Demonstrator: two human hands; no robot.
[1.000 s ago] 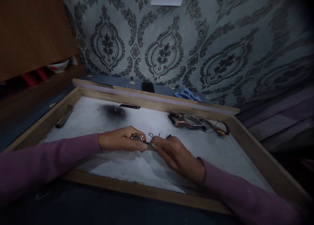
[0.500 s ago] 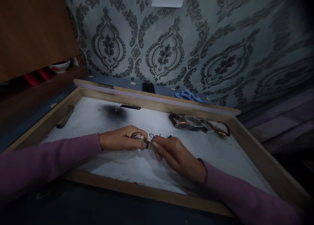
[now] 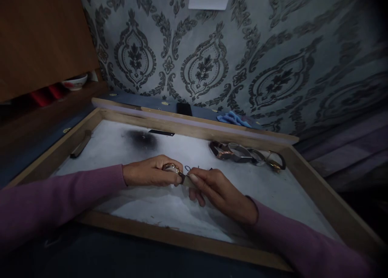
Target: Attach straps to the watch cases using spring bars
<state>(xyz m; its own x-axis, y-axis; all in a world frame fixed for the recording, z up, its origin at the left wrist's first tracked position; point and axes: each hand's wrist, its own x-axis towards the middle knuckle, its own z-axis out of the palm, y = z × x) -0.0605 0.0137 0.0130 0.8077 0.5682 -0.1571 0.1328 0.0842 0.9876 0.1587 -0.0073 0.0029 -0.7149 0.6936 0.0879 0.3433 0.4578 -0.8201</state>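
A wristwatch [image 3: 171, 168] with a shiny gold-and-silver case is in my left hand [image 3: 151, 172], thumb and fingers closed around it. Its dark strap [image 3: 188, 182] points right from the case. My right hand [image 3: 214, 187] pinches that strap between thumb and forefinger, close to the watch, with the lower fingers curled beneath. The watch face is mostly covered by my left thumb and fingers. Just behind my right fingertips, a thin dark loop [image 3: 188, 168] lies on the white surface.
A wooden-rimmed tray [image 3: 194, 237] with a white base surrounds my hands. Several watches [image 3: 242, 153] lie at its back right. A black strip [image 3: 161, 132] and a dark long object [image 3: 81, 144] rest farther left. Behind the rim are a black phone-like object [image 3: 184, 109] and a blue cloth [image 3: 233, 118].
My right hand has shifted slightly right, its lower fingers have moved, and more of the strap shows between the hands. My left hand keeps the watch in the same place.
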